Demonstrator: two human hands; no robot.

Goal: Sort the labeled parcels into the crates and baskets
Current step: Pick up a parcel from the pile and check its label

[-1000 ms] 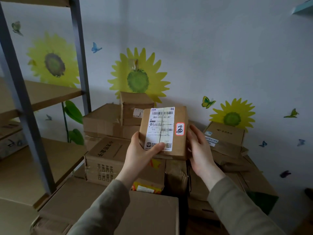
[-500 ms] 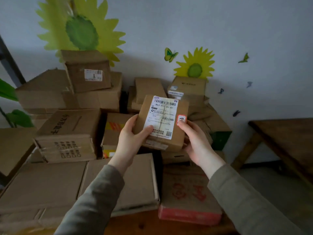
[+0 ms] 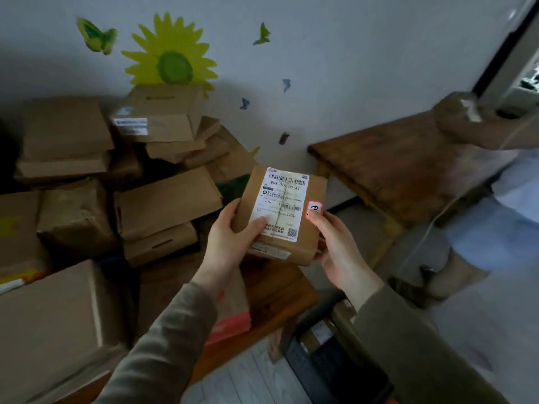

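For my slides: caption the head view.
Left hand and right hand hold a labelled parcel beside stacked boxes.

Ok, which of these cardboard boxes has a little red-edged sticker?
The small box gripped by left hand and right hand: a red-edged sticker sits beside its white shipping label. Piled boxes show none.

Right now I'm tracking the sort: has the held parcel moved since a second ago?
Yes. The parcel has swung right: it was left of the sunflower sticker, now it is right of it, nearer the wooden table.
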